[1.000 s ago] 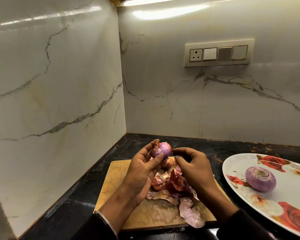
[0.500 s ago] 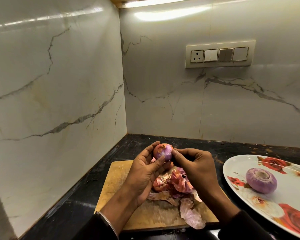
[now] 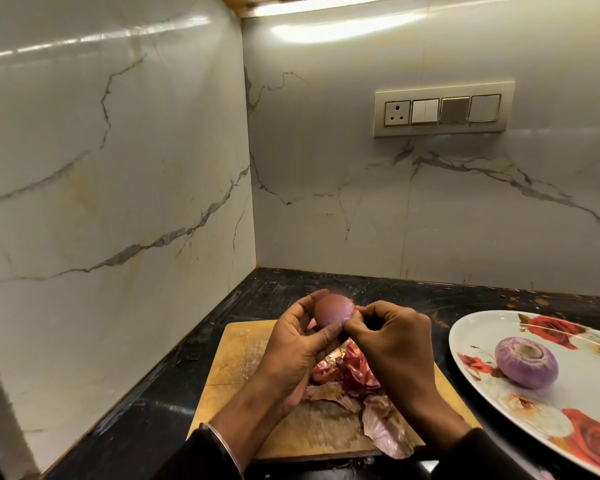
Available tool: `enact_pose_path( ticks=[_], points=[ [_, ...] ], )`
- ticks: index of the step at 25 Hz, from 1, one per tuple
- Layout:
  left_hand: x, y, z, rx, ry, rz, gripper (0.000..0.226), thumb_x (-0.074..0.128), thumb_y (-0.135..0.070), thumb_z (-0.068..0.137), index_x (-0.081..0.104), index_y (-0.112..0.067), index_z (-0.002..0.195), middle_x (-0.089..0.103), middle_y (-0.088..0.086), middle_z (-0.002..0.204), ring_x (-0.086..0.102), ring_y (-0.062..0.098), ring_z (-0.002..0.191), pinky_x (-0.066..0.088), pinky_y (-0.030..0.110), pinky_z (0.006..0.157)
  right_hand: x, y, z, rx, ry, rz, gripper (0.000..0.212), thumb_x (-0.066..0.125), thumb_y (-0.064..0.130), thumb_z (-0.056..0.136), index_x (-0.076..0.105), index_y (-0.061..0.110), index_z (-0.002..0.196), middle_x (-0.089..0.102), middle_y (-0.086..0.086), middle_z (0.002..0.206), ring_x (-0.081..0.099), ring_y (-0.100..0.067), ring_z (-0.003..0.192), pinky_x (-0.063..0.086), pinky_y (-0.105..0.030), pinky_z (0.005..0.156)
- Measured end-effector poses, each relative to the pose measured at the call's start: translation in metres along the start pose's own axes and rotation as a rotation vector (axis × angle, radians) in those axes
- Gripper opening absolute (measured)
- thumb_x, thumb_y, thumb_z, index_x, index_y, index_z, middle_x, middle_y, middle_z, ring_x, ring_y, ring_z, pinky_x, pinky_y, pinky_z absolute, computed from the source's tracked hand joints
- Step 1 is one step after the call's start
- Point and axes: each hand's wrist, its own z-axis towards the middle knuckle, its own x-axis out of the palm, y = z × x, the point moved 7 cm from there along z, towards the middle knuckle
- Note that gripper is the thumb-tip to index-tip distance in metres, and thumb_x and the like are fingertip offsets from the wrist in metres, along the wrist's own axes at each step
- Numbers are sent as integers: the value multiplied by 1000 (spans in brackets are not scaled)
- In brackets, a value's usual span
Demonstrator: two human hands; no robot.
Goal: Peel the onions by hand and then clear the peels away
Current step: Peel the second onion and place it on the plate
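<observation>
Plate (image 3: 478, 344) holds one peeled onion (image 3: 526, 362) (both hands (image 3: 298, 344) grip another onion (image 3: 334, 310))

Reddish-purple onion (image 3: 333, 311) at the centre, dull skin showing. Heap of peels (image 3: 357, 379) at 6 o'clock from it: deep red, pink, and pale papery mauve. Pale yellow-brown cutting board (image 3: 243, 351), streaked with wear. Black glossy counter (image 3: 146, 410), speckled. White plate (image 3: 568, 368) at 3 o'clock, patterned with red roses and cream blooms; on it a peeled onion (image 3: 526, 362), violet with a whitish top. White marble walls (image 3: 118, 168) veined grey and brown. Cream switch panel (image 3: 442, 109) at 1 o'clock, one grey square among white.
</observation>
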Motion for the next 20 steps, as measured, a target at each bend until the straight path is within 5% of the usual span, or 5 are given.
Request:
enact_pose_path(
  ticks=[5,13,20],
  points=[
    [1,1,0,-26,2,-43,52,66,8,79,59,-8,127,68,15,122,70,29,107,62,35,80,-3,-2,0,12,-33,14,12,78,14,79,70,23,77,66,12,68,65,-4,63,55,-17,60],
    [1,-1,1,-48,1,-153,50,60,1,84,56,-10,132,67,21,123,67,37,111,56,45,91,2,-23,5,223,-27,328,16,64,4,90,70,18,95,73,1,85,73,-11,79,62,-38,72],
    [2,-4,-1,-43,1,-127,44,56,1,91,55,-10,133,71,16,118,71,30,106,60,38,85,9,-15,2,194,42,254,10,67,29,90,69,20,87,70,3,77,69,-11,72,61,-39,66]
  ],
)
